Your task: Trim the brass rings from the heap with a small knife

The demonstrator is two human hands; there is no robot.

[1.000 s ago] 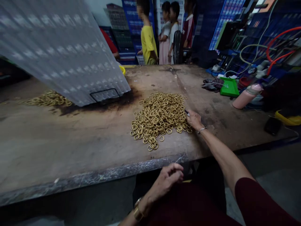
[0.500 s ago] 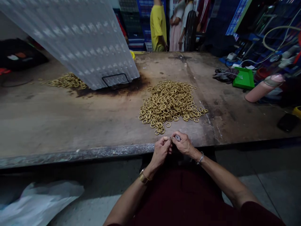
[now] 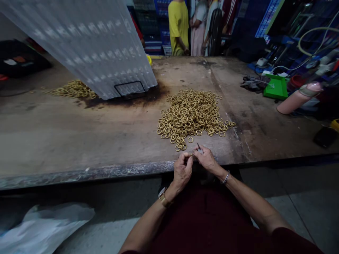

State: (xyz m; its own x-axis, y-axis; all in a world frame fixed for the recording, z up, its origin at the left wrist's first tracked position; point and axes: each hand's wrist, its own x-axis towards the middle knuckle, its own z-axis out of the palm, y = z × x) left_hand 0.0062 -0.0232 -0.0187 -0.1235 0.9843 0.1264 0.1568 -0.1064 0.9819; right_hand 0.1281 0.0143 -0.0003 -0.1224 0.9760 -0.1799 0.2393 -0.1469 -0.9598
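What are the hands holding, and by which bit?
The left hand pinches what looks like a gold-coloured ring by its rim. The right hand holds a small pointed tool, tip out, gripped part hidden.

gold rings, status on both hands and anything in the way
Left hand pinching small gold piece, likely a ring. Right hand beside it, gripping pointed tool. Ring pile just beyond; loose ring at its near edge.

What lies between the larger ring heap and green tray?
Head view: bare tabletop beside the heap, then a dark crumpled item next to the green tray.
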